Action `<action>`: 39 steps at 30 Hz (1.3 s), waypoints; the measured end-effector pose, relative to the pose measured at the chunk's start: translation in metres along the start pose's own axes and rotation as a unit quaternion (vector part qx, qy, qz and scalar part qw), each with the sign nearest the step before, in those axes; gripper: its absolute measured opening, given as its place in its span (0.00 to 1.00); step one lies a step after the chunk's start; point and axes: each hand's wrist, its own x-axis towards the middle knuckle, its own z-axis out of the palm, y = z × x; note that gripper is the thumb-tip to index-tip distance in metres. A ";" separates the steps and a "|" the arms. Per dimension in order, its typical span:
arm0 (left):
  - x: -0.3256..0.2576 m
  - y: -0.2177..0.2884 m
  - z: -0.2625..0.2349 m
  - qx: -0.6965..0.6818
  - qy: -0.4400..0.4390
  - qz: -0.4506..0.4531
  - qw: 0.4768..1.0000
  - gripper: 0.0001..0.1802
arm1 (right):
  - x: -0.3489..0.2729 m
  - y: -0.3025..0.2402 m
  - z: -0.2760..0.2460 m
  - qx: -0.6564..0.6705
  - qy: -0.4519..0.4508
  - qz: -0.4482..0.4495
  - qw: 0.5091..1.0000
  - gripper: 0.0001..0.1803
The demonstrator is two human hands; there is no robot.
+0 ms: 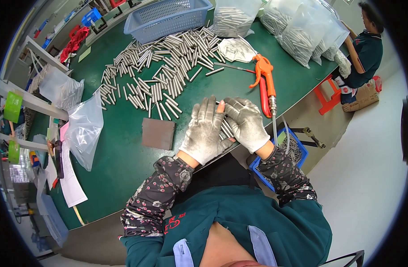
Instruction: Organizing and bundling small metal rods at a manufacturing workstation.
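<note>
together my gloved left hand and right hand have their fingers closed around a bundle of metal rods at the green worktop edge, beside the orange air gun

Factory workbench: metal rods heaped, air gun.

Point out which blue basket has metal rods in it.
The small blue basket beside the person's right hand, below the table edge, holds rods. The large blue basket at the table's far side looks empty.
</note>
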 end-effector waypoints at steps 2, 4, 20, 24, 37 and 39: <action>0.008 -0.001 0.003 -0.006 0.027 0.013 1.000 0.53 | -0.003 0.007 -0.001 0.134 0.014 -0.024 0.991 0.18; 0.012 -0.001 0.003 -0.010 0.011 0.012 1.000 0.53 | -0.004 0.004 -0.006 0.121 0.043 0.045 0.991 0.20; 0.000 -0.024 -0.002 -0.162 0.053 0.084 0.982 0.46 | 0.000 -0.009 -0.011 -0.076 -0.156 -0.023 0.985 0.55; -0.007 -0.018 -0.025 -0.122 0.022 0.019 0.992 0.38 | -0.005 -0.009 -0.008 -0.076 -0.136 -0.026 0.987 0.50; -0.001 -0.018 -0.021 -0.288 -0.043 -0.228 0.929 0.20 | -0.001 -0.038 -0.001 -0.123 -0.090 0.030 0.988 0.47; 0.000 -0.018 -0.018 -0.290 -0.040 -0.226 0.929 0.19 | -0.001 -0.038 0.003 -0.129 -0.062 0.031 0.989 0.40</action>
